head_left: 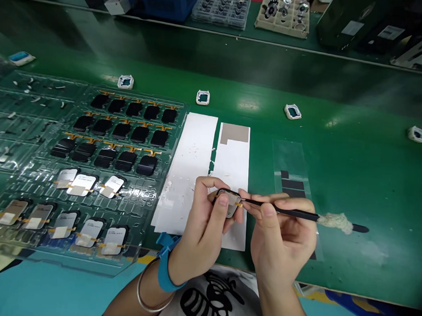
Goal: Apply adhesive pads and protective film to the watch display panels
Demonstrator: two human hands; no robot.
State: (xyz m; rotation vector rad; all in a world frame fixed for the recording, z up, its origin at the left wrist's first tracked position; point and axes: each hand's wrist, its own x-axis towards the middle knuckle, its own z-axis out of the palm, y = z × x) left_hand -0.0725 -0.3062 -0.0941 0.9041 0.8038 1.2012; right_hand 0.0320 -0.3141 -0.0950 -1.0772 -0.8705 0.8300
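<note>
Between its thumb and fingers, my left hand (205, 223) holds a small display module (231, 207), its silvery back turned up and an orange flex tab at its edge. My right hand (285, 232) is closed around black tweezers (293, 212), with a pale wad of material (336, 222) wrapped near their rear end. The tweezer tips meet the right edge of the module. Below both hands lies a white sheet (231, 168) with a grey-brown adhesive patch (237, 133) at its top. The fingers hide part of the module.
A clear plastic tray (120, 266) on the left carries rows of display modules, some black side up, others silver side up. Another white sheet (190, 152) bears small scraps. On the right is a clear film with dark strips (293, 185). White watch-like frames (203, 97) line the back.
</note>
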